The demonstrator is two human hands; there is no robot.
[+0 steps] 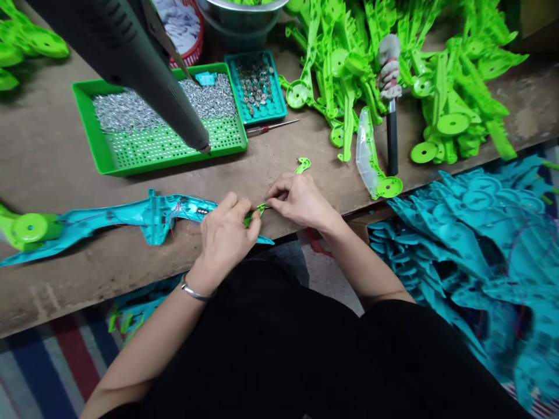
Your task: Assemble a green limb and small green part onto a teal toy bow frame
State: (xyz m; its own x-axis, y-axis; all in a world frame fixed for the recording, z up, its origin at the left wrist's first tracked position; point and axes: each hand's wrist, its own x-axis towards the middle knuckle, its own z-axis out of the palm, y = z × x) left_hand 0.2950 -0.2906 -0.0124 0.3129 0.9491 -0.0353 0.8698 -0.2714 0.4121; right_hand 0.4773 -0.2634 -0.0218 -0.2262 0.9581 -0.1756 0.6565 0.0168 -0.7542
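My left hand (227, 230) is closed over the right end of a long teal plastic half-shell (109, 213) lying on the bench. Between its thumb and fingers is a small green plastic part (262, 208), mostly covered by the hand. My right hand (301, 201) pinches the other end of that part with its fingertips. Another green plastic piece (303, 165) sticks out above the right hand; whether it is held or just lies there, I cannot tell. Thin red wires and a metal spring (202, 210) show inside the shell, left of my left hand.
A grey electric screwdriver (166, 99) hangs over a green basket (174, 166) of screws. Nearby are a teal tray (279, 107) of small metal parts, a screwdriver (266, 128), a wrapped-head hammer (392, 134) and green plastic parts (345, 64). Teal shells (480, 250) are heaped at the right.
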